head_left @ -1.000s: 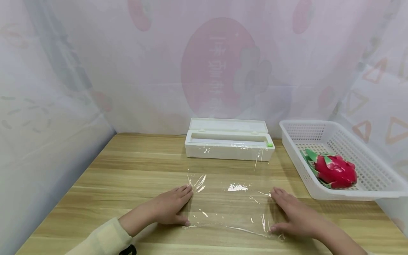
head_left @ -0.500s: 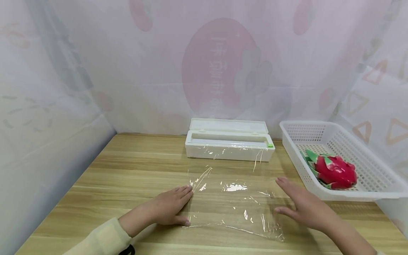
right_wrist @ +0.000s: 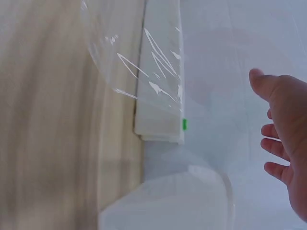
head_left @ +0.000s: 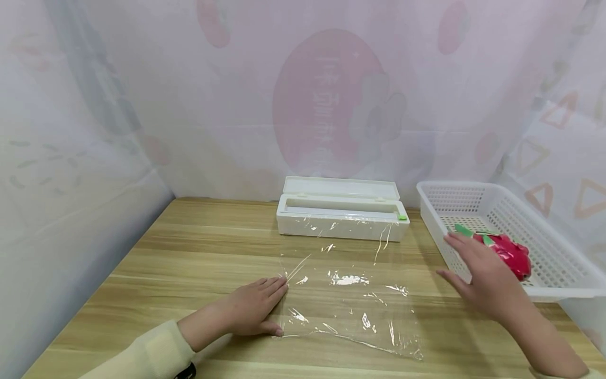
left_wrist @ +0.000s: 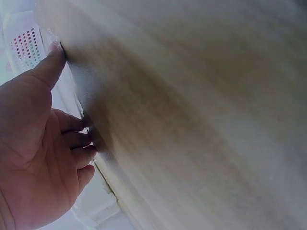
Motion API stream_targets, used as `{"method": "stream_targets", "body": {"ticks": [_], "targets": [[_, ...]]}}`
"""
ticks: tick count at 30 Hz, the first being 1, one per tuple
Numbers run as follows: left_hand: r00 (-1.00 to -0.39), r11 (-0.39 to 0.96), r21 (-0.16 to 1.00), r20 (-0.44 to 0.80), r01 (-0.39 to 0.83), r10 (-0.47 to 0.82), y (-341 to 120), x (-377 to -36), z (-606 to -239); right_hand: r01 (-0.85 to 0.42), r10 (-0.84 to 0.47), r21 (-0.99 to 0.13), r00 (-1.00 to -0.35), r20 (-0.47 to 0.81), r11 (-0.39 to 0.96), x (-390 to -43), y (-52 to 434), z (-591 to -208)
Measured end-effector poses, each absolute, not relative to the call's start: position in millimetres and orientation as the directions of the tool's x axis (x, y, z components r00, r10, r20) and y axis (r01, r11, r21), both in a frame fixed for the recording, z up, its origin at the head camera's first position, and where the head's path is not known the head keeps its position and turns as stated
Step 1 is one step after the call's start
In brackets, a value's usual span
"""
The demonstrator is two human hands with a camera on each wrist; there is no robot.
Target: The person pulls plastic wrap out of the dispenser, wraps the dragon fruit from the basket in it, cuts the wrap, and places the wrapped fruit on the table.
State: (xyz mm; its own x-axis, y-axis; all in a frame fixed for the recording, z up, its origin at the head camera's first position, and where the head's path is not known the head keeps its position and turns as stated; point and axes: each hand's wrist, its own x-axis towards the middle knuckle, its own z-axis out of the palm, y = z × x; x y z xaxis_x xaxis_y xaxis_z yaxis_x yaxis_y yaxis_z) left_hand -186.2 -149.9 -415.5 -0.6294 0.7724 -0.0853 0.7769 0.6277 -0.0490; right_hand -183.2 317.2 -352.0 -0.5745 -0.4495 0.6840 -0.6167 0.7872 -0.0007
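Now the left hand point(head_left: 251, 313) lies flat with straight fingers on the left edge of the plastic wrap sheet point(head_left: 347, 300), which is spread on the wooden table point(head_left: 189, 252) near its front edge. Behind it stands the white wrap dispenser point(head_left: 342, 215). The right hand point(head_left: 483, 273), released and holding nothing, hovers at the left rim of the white basket point(head_left: 558, 263) with the dragon fruit point(head_left: 513, 256), at the table's right edge.

I see soft, even brightness; glare flecks the cling film point(head_left: 347, 295); both wrist views smear toward 6 o'clock.
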Motion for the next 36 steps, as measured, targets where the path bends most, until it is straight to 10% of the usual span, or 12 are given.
{"method": "stream_targets", "body": {"ticks": [16, 36], "targets": [[-0.64, 0.64, -0.032, -0.074, 0.768, 0.765, -150.5, -185.1, -415.5, -0.169, -0.04, -0.265, -0.902, 0.431, 0.949, -207.1, 374.7, -322.7], [-0.652, 0.654, -0.01, -0.08, 0.757, 0.754, -150.5, -188.2, -417.4, 0.02, 0.038, -0.303, -0.998, 0.053, 0.953, -235.2, 414.8, -339.8]]}}
